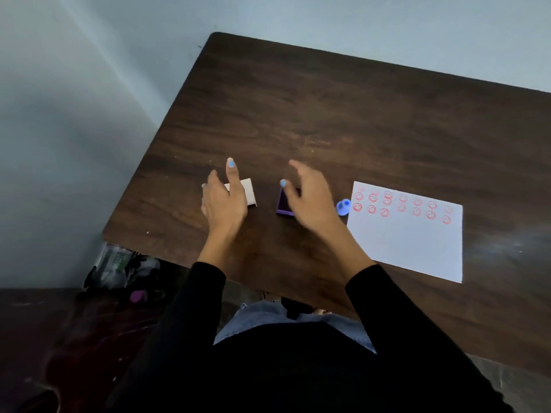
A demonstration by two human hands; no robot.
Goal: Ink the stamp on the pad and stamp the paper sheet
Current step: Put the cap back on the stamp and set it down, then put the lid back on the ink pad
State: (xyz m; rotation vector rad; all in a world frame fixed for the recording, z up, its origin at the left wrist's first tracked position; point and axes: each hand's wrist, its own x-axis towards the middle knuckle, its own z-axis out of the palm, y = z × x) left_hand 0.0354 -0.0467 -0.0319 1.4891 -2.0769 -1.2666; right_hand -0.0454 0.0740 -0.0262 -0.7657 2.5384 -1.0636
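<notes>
Dark wood-grain worktop (328, 114), viewed from above; near edge running across in front of the person

Left hand (223, 204): open, fingers spread, holding nothing; hovering over or resting on a small white box (249, 190) near the worktop's left edge, contact not determinable. Box partly hidden beneath the hand

Right hand (313, 201): open, fingers loosely curled and blurred, nothing held in its grip; positioned above a purple ink pad (284, 204) lying near the middle of the near edge. Thumb close to pad's upper edge; touching or apart not determinable. Pad mostly uncovered on its left side, right side hidden by the hand

Blue stamp (343, 207): standing on the worktop, unheld, just beside the left edge of the paper sheet (408, 245), between sheet and right hand

Paper sheet: white, flat, toward the near right part of the worktop. Upper portion bearing two rows of red smiley-face imprints (402, 205); lower portion blank

Black sleeves (387, 308) on both arms

Clutter on the floor (125, 272) below the worktop's near left corner, items not identifiable
</notes>
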